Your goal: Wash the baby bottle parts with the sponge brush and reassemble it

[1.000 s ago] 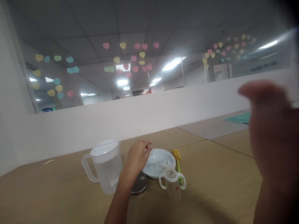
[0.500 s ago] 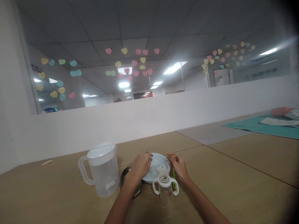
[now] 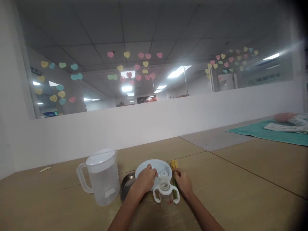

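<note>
A clear baby bottle with a white two-handled collar stands upright and uncapped before me. Behind its mouth, a clear piece rests at the edge of a white plate; its kind is unclear. My left hand is over the plate with fingers pinched; anything between them is hidden. Right of the plate lies a slim utensil with a yellow two-part end and a green handle. My right hand has its fingers closed at that utensil, covering its middle.
A lidded clear pitcher stands to the left. Between it and my left forearm sits a round metal dish. A small flat pale piece lies far left. At the far right, a blurred person's hand is over a teal cloth.
My right hand has moved down along the utensil, uncovering its yellow end. My left hand has shifted slightly down and to the right relative to the plate. The view has turned a little.
</note>
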Tool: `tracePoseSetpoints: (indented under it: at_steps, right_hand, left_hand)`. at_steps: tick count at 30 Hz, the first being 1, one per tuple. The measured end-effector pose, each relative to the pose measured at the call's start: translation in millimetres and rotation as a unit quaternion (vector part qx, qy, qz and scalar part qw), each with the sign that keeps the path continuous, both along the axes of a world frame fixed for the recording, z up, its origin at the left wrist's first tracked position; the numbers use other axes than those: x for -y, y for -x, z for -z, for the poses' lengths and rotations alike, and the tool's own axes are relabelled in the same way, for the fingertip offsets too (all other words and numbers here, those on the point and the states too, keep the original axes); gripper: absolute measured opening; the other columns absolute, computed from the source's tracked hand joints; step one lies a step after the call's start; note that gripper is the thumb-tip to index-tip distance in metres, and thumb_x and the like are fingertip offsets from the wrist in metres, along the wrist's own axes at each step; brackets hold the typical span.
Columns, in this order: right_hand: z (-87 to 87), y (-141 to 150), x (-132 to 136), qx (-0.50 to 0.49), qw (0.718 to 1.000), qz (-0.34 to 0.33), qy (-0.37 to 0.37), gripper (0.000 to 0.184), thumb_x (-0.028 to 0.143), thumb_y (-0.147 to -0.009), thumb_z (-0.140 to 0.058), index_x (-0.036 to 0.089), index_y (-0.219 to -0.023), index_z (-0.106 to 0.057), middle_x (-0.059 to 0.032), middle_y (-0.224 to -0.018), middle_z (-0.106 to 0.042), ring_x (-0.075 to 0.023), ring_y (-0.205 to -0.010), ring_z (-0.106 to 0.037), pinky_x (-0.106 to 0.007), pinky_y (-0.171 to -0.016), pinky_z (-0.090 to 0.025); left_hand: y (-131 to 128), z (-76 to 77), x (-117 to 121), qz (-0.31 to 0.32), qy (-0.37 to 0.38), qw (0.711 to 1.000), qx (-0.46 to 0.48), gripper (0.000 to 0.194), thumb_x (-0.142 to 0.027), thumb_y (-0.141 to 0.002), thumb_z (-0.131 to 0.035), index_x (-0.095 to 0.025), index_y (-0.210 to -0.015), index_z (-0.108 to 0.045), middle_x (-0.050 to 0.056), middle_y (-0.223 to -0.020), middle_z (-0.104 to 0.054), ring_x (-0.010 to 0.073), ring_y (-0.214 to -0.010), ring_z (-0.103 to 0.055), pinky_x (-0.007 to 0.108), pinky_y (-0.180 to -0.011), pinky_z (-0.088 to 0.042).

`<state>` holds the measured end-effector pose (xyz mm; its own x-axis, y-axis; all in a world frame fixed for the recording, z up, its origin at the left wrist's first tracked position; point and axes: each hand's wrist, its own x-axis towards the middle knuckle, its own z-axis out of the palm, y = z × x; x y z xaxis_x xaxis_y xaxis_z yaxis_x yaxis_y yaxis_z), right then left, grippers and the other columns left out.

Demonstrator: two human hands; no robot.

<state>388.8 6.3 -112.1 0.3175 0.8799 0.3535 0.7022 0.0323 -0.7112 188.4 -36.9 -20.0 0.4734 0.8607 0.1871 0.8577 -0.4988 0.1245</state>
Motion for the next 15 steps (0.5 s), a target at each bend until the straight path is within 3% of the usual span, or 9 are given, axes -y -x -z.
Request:
tracePoseSetpoints:
  at_steps: [10, 13, 15]
  right_hand:
    - [0.3, 6.6, 2.8, 0.077, 0.996, -0.020, 0.040, 0.027, 0.026, -0.083, -0.040, 0.020, -0.085, -0.065, -0.0078, -0.084, -0.068, -0.0184, -0.076, -0.062, -0.024, -0.058, -0.032]
    - [-0.4, 5.5, 4.6, 0.073, 0.997, -0.008, 0.011, 0.034, 0.033, -0.087, -0.033, 0.019, -0.089, -0.064, -0.0087, -0.087, -0.068, -0.0186, -0.078, -0.062, -0.024, -0.060, -0.035]
    - [-0.2, 5.7, 6.4, 0.049, 0.998, -0.009, -0.048, 0.044, 0.039, -0.090, -0.025, 0.018, -0.092, -0.063, -0.0098, -0.091, -0.068, -0.0193, -0.081, -0.062, -0.025, -0.064, -0.038]
  left_hand:
    - [-0.9, 10.9, -6.3, 0.004, 0.020, 1.000, -0.008, 0.030, -0.008, -0.079, -0.036, -0.016, -0.089, -0.063, 0.010, -0.105, -0.054, 0.0195, -0.093, -0.056, 0.028, -0.082, -0.041]
    - [1.2, 12.6, -10.0, 0.010, 0.016, 1.000, 0.000, 0.028, -0.008, -0.079, -0.037, -0.017, -0.087, -0.063, 0.010, -0.104, -0.055, 0.0199, -0.093, -0.056, 0.028, -0.082, -0.041]
    - [2.1, 13.3, -12.1, 0.010, -0.002, 1.000, 0.013, 0.028, -0.009, -0.081, -0.035, -0.017, -0.089, -0.061, 0.010, -0.105, -0.054, 0.0195, -0.093, -0.055, 0.029, -0.084, -0.041]
